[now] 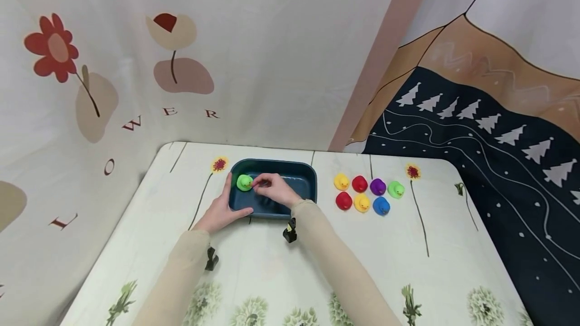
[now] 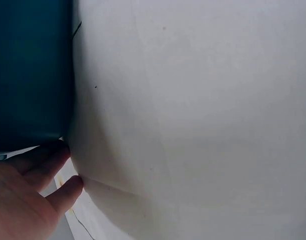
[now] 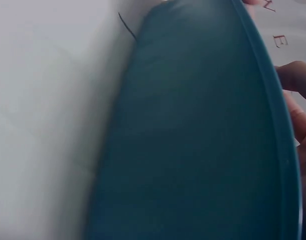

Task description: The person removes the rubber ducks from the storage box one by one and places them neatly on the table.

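A dark blue rectangular tray (image 1: 290,211) sits on the table, with a light green rubber duck (image 1: 244,182) in its left part. My left hand (image 1: 220,213) is spread around the tray's near left corner, fingers along the left side and thumb by the front wall. In the left wrist view, fingertips of that hand (image 2: 33,195) show beside the tray wall (image 2: 33,75). Over the tray reaches my right hand (image 1: 277,190), its bent fingertips at the duck's right side. The right wrist view shows mostly tray wall (image 3: 192,125), which hides part of the hand.
Right of the tray, several rubber ducks stand in two rows: yellow (image 1: 341,181), red (image 1: 360,184), purple (image 1: 378,186) and green (image 1: 396,189) behind; red (image 1: 344,200), yellow (image 1: 362,202) and blue (image 1: 381,206) in front. A flower-patterned cloth (image 1: 254,265) covers the table.
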Motion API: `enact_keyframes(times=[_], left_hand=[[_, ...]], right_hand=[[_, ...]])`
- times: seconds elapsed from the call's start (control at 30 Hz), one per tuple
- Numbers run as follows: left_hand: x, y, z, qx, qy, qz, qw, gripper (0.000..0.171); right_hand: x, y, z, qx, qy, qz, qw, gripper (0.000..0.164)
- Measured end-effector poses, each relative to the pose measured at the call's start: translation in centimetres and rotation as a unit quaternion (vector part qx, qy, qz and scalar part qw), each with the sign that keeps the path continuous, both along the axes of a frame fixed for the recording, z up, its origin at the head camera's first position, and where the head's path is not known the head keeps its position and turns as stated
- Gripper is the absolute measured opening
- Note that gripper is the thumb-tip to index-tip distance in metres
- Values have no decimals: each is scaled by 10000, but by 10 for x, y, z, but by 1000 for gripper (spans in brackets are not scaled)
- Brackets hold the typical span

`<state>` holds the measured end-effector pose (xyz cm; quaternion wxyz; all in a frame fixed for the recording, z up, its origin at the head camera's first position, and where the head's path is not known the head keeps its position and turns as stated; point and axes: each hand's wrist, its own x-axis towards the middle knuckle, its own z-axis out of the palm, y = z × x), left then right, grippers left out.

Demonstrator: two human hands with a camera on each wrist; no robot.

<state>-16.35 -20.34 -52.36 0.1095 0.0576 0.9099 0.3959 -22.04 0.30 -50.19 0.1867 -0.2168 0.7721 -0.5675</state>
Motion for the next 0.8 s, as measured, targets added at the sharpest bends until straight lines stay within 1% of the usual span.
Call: enact_keyframes(times=[0.2,0.4,0.5,0.67,0.8], left_hand=[[1,0,2,-3,56,-4,10000,114],[1,0,3,1,32,11,10000,115],[1,1,3,31,21,10,10000,116],[1,0,2,43,54,9,10000,115],[1,0,2,62,22,17,10000,115]], right_hand=[[0,-16,0,175,22,-52,9998,20],[-1,-26,3,278,196,-224,9992,19],[-3,-30,2,368,267,-275,9986,19],[-6,-34,-1,655,453,-306,9964,21],[-6,-35,-2,897,659,-373,9931,26]])
